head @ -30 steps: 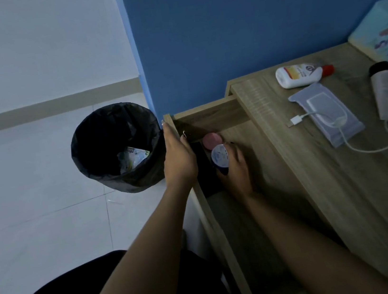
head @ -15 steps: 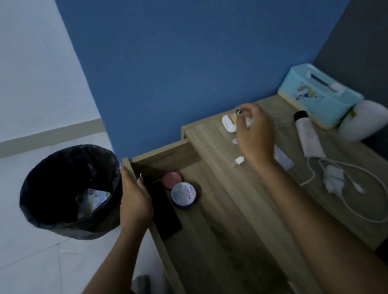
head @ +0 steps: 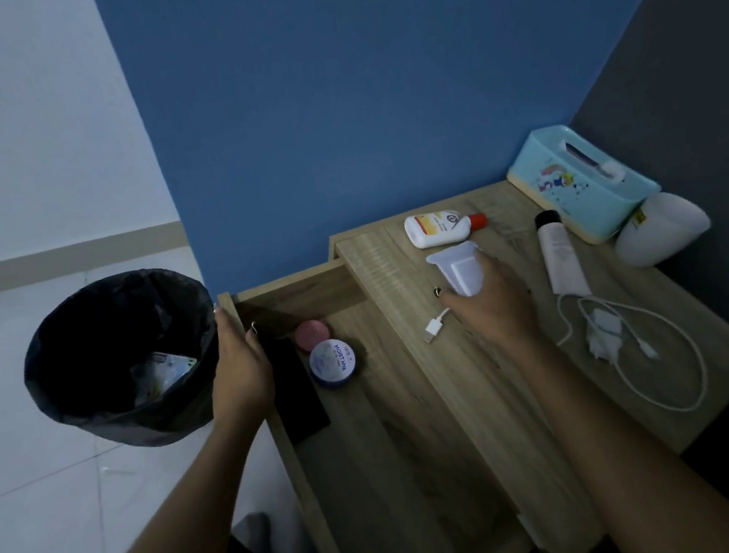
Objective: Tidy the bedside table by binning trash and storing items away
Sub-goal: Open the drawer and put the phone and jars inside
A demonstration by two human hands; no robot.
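Note:
The wooden bedside table has its drawer pulled open. Inside the drawer lie a pink-lidded jar, a blue and white tin and a flat black object. My left hand grips the drawer's left wall. My right hand is on the table top, closed around the lower end of a clear plastic pouch with something white inside. A white cable plug sticks out below that hand.
A black-lined bin with some trash stands on the floor, left of the drawer. On the table: a white lotion bottle with a red cap, a black-capped tube, a teal tissue box, a white rounded object, a charger with looped cable.
My right hand left the tin in the drawer, reached to the table's back and now holds the pouch. My left hand stayed on the drawer wall. The view tilted up and right.

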